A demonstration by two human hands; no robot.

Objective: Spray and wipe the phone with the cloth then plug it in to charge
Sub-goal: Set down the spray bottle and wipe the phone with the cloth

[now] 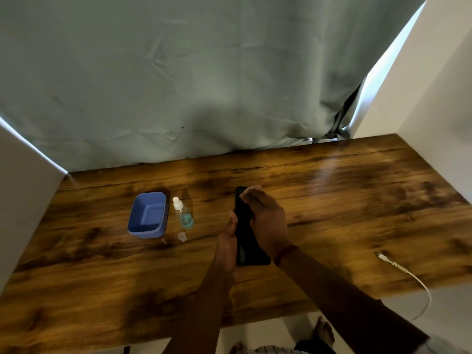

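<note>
A black phone [251,254] is held a little above the wooden table [344,200], its long side pointing away from me. My left hand [227,241] grips its left edge from beneath. My right hand [265,218] lies across the upper half of the screen, fingers pressed down. Only a pale edge of the cloth [244,194] shows under those fingertips; the remainder is hidden. To the left stands a clear spray bottle [182,213] holding a little blue liquid, with its small clear cap [182,236] off in front of it.
A blue plastic tub [145,233] sits left of the bottle, nothing visible inside. A white charging cable [398,268] lies at the right front, plug end on the table, cord hanging over the edge. A grey curtain hangs behind the table.
</note>
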